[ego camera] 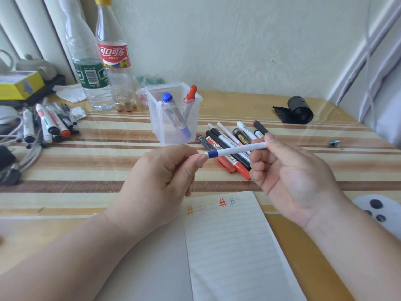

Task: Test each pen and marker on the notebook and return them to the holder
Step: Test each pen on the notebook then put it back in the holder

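I hold a thin white pen [237, 150] with a blue band level above the table, between both hands. My left hand [165, 179] pinches its left end, at the blue band. My right hand [288, 172] grips its right end between thumb and fingers. Behind it stands a clear plastic holder [173, 135] with a blue-capped marker [173, 114] and a red-capped marker [191, 96] inside. A pile of several pens and markers [232, 140] lies right of the holder. The open lined notebook [234, 246] lies below my hands, with small orange, red and blue hash marks along its top.
Two plastic bottles [104, 61] stand at the back left. Another heap of markers [50, 122] and cables [26, 157] lies at the left edge, near a yellow box [19, 85]. A black roll [297, 109] and a small binder clip [336, 144] lie at the right.
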Action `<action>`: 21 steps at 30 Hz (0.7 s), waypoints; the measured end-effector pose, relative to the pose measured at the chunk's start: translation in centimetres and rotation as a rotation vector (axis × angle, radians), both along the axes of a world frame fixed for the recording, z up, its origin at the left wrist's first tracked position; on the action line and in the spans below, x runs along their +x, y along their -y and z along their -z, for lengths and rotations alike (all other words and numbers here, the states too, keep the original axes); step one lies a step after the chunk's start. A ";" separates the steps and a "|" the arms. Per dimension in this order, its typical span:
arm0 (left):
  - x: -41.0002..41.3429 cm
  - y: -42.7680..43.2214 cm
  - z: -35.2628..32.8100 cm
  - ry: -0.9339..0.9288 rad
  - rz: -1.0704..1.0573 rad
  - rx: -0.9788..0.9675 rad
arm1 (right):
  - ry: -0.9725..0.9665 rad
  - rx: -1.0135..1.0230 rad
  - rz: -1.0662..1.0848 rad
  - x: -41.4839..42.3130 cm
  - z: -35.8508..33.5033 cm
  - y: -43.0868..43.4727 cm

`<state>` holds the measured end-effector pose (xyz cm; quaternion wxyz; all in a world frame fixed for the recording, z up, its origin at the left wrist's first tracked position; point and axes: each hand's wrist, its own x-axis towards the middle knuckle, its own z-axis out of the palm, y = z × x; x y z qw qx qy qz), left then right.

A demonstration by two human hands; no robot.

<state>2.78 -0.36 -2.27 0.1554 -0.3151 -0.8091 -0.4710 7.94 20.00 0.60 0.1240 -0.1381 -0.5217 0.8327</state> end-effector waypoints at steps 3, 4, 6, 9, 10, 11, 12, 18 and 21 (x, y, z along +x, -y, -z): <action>0.1 -0.3 0.0 0.011 0.008 0.022 | -0.009 -0.012 0.014 -0.1 -0.3 -0.1; 0.1 -0.4 0.1 0.018 0.003 0.022 | -0.026 -0.007 0.016 -0.1 -0.5 -0.2; 0.0 -0.4 0.0 0.036 -0.038 -0.004 | -0.084 0.029 0.022 0.0 -0.6 -0.5; -0.4 0.1 -0.4 0.114 -0.144 -0.045 | -0.196 0.133 0.070 0.3 -0.6 -0.7; -0.5 0.4 -0.5 0.155 -0.174 -0.050 | -0.226 0.165 0.096 0.2 -0.7 -0.7; -0.6 0.5 -0.6 0.192 -0.198 -0.065 | -0.253 0.198 0.122 0.1 -1.0 -0.7; -0.7 0.6 -0.6 0.223 -0.214 -0.087 | -0.280 0.240 0.146 -0.3 -1.4 -0.7; -1.0 0.7 -0.5 0.276 -0.222 -0.156 | -0.504 0.638 0.220 -3.3 -4.2 1.2; -1.2 0.6 -0.4 0.268 -0.211 -0.152 | -0.550 0.811 0.235 -4.0 -4.5 2.1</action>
